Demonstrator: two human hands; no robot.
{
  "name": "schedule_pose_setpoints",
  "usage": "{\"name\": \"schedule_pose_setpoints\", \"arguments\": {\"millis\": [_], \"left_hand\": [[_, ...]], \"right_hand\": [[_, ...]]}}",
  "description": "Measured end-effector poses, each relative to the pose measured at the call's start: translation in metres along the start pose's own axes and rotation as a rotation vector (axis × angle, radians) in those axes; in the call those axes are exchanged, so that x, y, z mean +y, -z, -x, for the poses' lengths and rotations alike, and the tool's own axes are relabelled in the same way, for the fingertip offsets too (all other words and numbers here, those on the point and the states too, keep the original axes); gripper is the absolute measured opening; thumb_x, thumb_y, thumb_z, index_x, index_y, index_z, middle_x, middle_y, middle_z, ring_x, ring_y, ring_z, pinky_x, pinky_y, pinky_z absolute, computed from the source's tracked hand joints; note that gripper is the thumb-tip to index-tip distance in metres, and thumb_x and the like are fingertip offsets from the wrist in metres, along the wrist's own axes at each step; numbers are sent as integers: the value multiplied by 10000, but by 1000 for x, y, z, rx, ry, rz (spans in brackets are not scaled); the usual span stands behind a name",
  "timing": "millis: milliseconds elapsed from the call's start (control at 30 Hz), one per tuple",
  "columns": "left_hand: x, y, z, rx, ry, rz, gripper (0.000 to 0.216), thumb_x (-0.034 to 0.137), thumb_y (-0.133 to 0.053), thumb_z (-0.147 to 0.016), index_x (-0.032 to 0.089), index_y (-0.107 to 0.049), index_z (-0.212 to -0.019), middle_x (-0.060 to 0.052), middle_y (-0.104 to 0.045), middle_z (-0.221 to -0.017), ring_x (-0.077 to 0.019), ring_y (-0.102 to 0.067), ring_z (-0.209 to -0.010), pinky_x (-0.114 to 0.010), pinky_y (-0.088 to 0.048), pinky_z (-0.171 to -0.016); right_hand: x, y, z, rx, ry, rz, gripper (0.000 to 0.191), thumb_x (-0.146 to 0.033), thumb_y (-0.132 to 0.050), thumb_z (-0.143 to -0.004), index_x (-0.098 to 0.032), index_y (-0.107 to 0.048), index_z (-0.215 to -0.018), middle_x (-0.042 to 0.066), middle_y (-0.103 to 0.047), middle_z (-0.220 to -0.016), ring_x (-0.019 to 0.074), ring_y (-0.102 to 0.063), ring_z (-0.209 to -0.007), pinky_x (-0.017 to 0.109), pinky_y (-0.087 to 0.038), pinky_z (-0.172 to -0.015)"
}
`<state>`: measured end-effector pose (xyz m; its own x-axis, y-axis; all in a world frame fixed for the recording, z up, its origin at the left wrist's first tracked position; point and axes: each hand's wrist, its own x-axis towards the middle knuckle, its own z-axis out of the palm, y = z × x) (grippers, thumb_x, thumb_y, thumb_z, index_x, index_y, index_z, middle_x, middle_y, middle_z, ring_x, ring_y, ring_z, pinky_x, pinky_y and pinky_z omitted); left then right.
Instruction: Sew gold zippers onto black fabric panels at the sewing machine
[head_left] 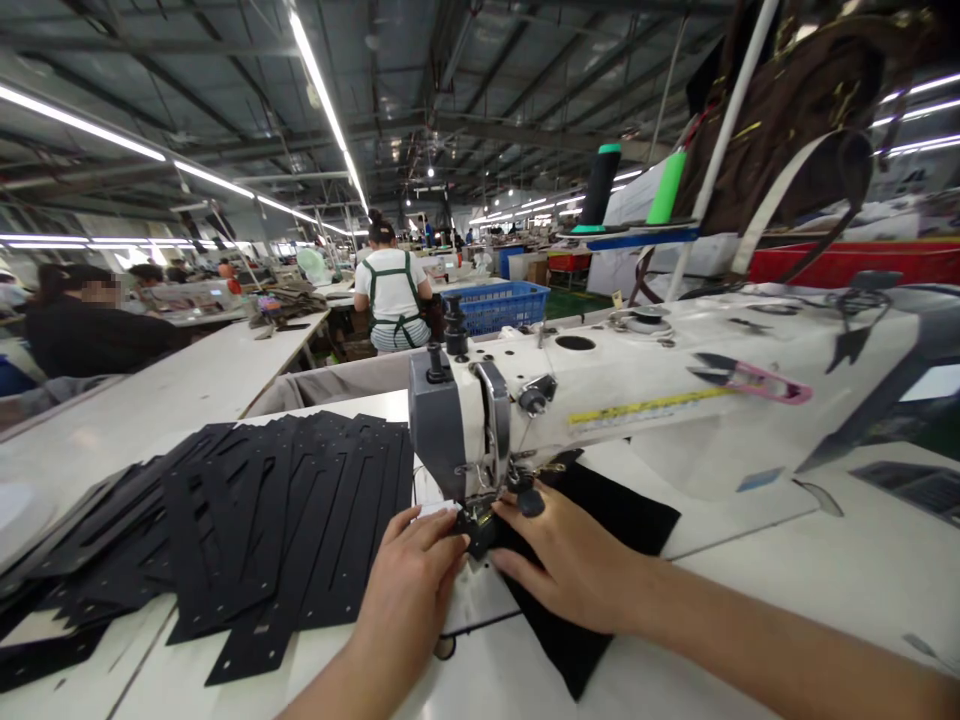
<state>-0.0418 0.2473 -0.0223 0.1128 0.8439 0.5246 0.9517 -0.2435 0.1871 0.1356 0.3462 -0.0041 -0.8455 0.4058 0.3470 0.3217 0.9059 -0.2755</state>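
My left hand [417, 572] is at the needle area of a white sewing machine [645, 390]. Its fingers are bent and close together beside the presser foot [478, 522], and what they pinch is hidden. A small white piece [438, 508] shows at those fingertips. To the right of the foot, my right hand [574, 555] lies on a black fabric piece [622, 510], thumb apart from the stretched fingers, which reach towards the needle. The fabric sticks out behind and below this hand. Stacked left of the machine are several flat black slotted strips [255, 510] with small holes.
Pink-handled thread snips [765, 382] lie on the machine arm. A black thread cone [600, 190] and a green thread cone [666, 188] stand above it. Behind are a blue crate [499, 308], a person in a green apron [391, 290] and a person in black [97, 325] at a long table [225, 365].
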Motion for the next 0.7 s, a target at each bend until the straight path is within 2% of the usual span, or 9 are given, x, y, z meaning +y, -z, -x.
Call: {"name": "schedule_pose_setpoints", "arguments": {"millis": [67,167,233,333,433,533,700], "left_hand": [[0,-1,-1,29,16,30,154,129,-545,-787,217,-669,-813,-39,-681,-937,-206,-625,-853,-413,-463,-800],[-1,-2,-2,52,47,49,130,103,-587,-744,204,-664,-771,-20,-684,-812,-187,-617,-745,-363,-476,-712],[-1,-3,-2,51,73,18,133,103,-604,-725,198,-666,-794,-30,-677,-809,-199,-610,-739,-364,-475,-684],[-3,-6,-3,49,67,-24,147,115,-596,-733,199,-673,-827,-57,-675,-938,-234,-611,-860,-388,-473,-727],[-5,-8,-6,16,3,-1,137,128,-565,-772,211,-671,-798,-34,-688,-940,-217,-628,-879,-386,-462,-782],[-6,-8,-10,4,-45,-14,152,153,-530,-807,219,-665,-788,-24,-698,-906,-200,-647,-839,-385,-453,-808],[-7,-6,-14,39,-103,-56,211,157,-471,-836,219,-665,-783,-28,-703,-882,-189,-655,-826,-365,-455,-813]], "right_hand": [[-1,-5,-3,43,-20,-6,357,-291,-568,-772,-100,-541,-1072,158,-550,-1114,280,-473,-1061,455,-364,-926],[8,-10,-10,27,88,-17,254,-175,-516,-760,-126,-566,-1005,130,-584,-1035,272,-475,-1063,447,-372,-914],[13,-11,-14,-1,163,-37,229,-106,-456,-748,-140,-586,-933,110,-612,-934,257,-497,-1036,415,-395,-891],[8,-14,-15,33,99,-35,233,-100,-431,-754,-125,-586,-926,112,-618,-909,248,-536,-958,392,-416,-870],[-2,-22,-11,69,9,52,222,-145,-442,-802,-96,-573,-974,140,-608,-973,259,-542,-922,406,-424,-857],[-5,-29,-9,80,28,128,210,-123,-436,-817,-91,-574,-972,145,-614,-966,255,-547,-900,396,-441,-826],[1,-29,-10,126,52,45,192,-114,-434,-810,-128,-578,-937,101,-613,-925,224,-539,-898,367,-436,-836]]}}
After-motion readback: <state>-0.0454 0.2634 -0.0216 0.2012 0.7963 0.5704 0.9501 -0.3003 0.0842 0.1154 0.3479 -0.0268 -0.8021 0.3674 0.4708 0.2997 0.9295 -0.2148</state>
